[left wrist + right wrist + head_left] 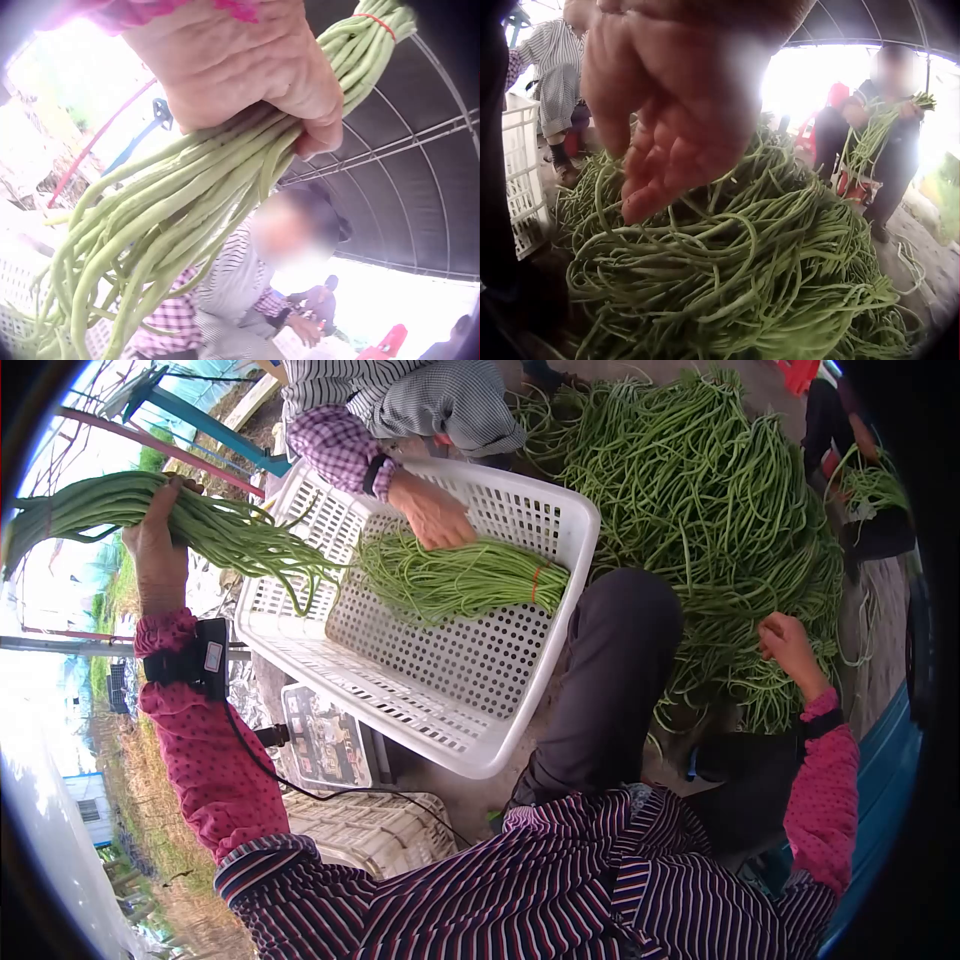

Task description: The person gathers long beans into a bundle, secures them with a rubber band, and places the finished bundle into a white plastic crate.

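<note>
My left hand (160,555) grips a bundle of long green beans (105,502), raised at the left of the head view, loose ends hanging toward the crate. The left wrist view shows the fingers (319,135) wrapped round the bundle (180,217), with a red band (375,22) near one end. My right hand (792,650), fingers loosely bent, is over the right part of the bean pile (700,490). Up close, that hand (679,112) hangs above tangled beans (727,262) with nothing visibly held; whether it touches them I cannot tell.
Another person's hand (435,512) rests on a banded bundle (470,580) inside the white plastic crate (480,758). A flat scale-like device (325,735) and a cream crate (370,825) stand below it. A further person (892,127) holds beans beyond the pile.
</note>
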Demonstrator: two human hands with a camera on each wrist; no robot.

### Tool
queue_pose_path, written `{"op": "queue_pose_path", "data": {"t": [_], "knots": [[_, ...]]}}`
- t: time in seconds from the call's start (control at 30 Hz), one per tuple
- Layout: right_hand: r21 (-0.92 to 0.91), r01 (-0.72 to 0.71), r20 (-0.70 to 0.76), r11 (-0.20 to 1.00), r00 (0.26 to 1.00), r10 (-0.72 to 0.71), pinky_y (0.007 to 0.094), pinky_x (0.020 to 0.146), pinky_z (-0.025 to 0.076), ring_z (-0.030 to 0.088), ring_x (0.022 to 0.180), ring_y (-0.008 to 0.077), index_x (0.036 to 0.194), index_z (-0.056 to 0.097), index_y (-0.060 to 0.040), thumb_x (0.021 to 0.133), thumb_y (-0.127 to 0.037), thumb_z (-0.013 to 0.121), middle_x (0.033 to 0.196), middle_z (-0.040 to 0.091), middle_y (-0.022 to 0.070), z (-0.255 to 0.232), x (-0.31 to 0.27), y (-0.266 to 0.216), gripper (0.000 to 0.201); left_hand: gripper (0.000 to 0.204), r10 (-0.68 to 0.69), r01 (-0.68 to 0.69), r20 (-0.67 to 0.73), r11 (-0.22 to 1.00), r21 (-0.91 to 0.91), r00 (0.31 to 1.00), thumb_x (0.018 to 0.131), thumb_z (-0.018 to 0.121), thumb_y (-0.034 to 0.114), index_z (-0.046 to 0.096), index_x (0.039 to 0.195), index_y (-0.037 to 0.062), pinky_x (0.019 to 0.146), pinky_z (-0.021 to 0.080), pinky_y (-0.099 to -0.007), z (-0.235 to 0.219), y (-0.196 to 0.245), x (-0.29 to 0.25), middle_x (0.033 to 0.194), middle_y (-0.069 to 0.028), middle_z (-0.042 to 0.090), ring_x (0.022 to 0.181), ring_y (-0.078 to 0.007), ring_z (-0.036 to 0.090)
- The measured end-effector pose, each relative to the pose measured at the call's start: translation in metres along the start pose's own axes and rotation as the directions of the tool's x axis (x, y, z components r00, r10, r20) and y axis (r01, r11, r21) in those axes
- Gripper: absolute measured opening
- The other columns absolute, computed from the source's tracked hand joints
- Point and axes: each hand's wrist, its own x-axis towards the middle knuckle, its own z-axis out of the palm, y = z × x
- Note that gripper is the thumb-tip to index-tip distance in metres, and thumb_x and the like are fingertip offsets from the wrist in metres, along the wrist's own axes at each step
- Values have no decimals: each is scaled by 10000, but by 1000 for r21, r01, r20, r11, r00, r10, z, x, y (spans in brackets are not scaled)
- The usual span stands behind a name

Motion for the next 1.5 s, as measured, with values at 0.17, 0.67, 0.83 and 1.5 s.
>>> {"op": "queue_pose_path", "data": {"t": [0.17,0.67,0.83,1.5], "knots": [[-13,-24,24,1000,999,24,269,530,486,564,578,114,888,552,31,874,-61,477,714,563,59,-1,-2,16,119,177,127,-186,175,907,377,976,776,727,38,641,927,3,654,531,-276,-39,-69,21,894,-60,665,776,-146,631],[-47,-85,31,995,996,86,264,544,480,560,584,118,924,556,47,880,-62,498,719,567,62,-21,-26,-16,132,569,-440,-717,787,360,596,433,769,688,219,485,1298,159,1073,175,-674,185,-309,-200,1499,-161,269,1378,-352,259],[-3,-85,-2,996,996,85,252,545,474,558,603,114,955,565,53,919,-105,519,732,561,63,-49,-36,-2,169,368,-875,-60,356,357,932,328,770,592,177,631,1122,78,1012,309,-597,192,-329,-224,1336,-166,463,1310,-370,342],[88,-85,-33,992,996,88,251,560,459,559,588,107,916,555,35,906,-104,518,714,563,53,-42,-47,-2,145,428,-972,767,233,129,629,-28,752,696,372,603,1045,74,530,509,-320,223,-342,-298,809,-103,635,635,-186,642]]}}
